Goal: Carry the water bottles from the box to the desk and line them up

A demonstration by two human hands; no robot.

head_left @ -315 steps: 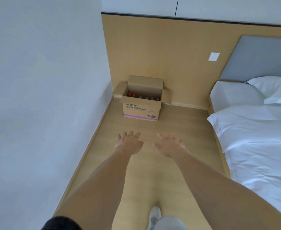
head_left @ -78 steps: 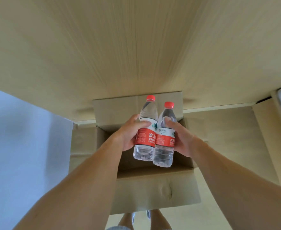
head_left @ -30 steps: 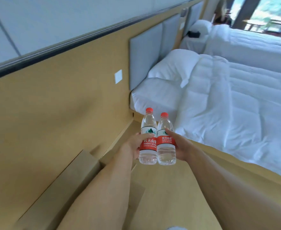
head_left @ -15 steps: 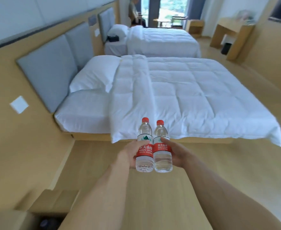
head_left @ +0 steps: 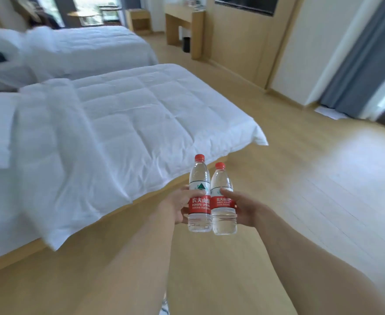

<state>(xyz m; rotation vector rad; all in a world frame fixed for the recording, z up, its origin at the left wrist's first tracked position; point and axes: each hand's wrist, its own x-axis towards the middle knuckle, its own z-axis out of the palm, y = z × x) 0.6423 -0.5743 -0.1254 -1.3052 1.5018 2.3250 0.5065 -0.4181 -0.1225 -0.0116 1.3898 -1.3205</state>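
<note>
Since half a second ago the view has swung to the right: the headboard wall and the box have dropped out of the frame, and the far side of the room now fills the upper part. The near bed [head_left: 109,123] lies across the left and centre, and a wooden table [head_left: 184,21] stands at the top centre, well apart from the hands.

The grip has not changed. The left hand [head_left: 177,206] wraps its fingers [head_left: 197,192] round the red label of the left bottle [head_left: 200,196], and the right hand [head_left: 247,208] holds the right bottle [head_left: 223,201] the same way, thumb across the label. Both bottles stand upright, touching side by side, just right of the frame's centre, over the wooden floor [head_left: 312,189].

So the pick-up looks finished and the carry is under way. The table is probably the goal, with the whole floor past the foot of the bed left to cross. No bottle is lined up there yet, as far as the blur allows.
</note>
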